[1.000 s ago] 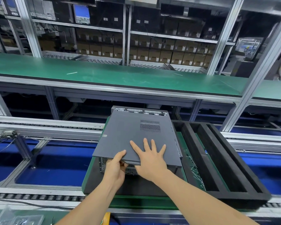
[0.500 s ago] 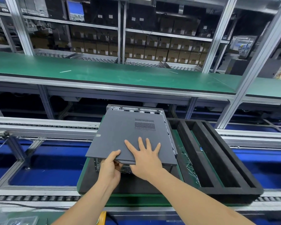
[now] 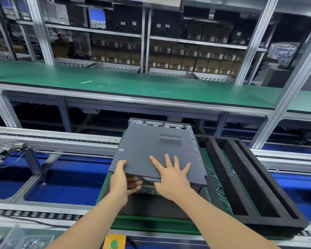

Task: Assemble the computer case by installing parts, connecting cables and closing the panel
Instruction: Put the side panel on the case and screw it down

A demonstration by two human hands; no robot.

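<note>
Panel [image 3: 147,148] under flat right hand [image 3: 172,178]

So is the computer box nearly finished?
Nearly, it seems. The panel already lies on the case, hiding the inside, so parts and cables can't be checked. Right now the left hand grips its near edge and the right hand presses flat on top. Still to do: slide it home, since the case's far rim shows uncovered.
</note>
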